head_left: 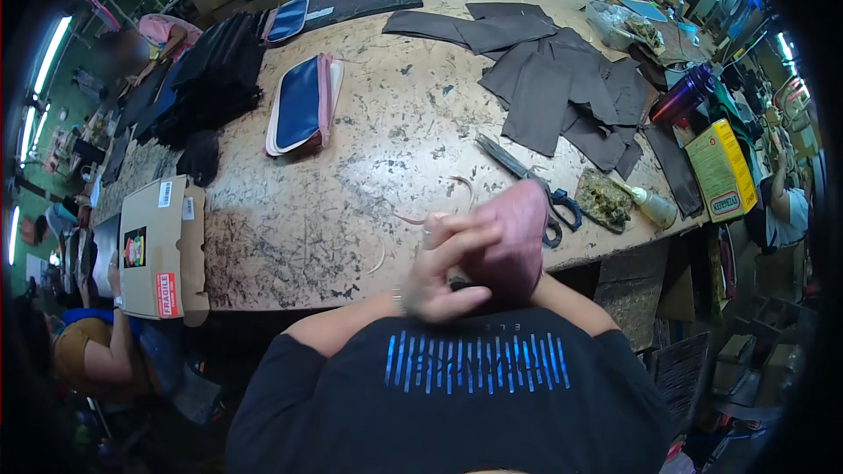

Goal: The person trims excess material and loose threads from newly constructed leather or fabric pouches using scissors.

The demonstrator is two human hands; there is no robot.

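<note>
A soft pink leather piece, possibly a pouch, is held up close to my chest near the table's front edge. My right hand is behind it; the forearm comes in from the right and the fingers are hidden by the pink piece. My left hand is beside the piece, slightly blurred, with its fingers apart and the fingertips at the pink surface. Just beyond lie large scissors with dark blue handles, partly covered by the piece. Thin pale trimmings are scattered on the worn table.
To the right are a glue-crusted block, a small bottle, a yellow box and a purple flask. Grey-brown cut pieces spread behind. A blue-and-pink pouch, black stacks and a cardboard box occupy the left. Other people work around.
</note>
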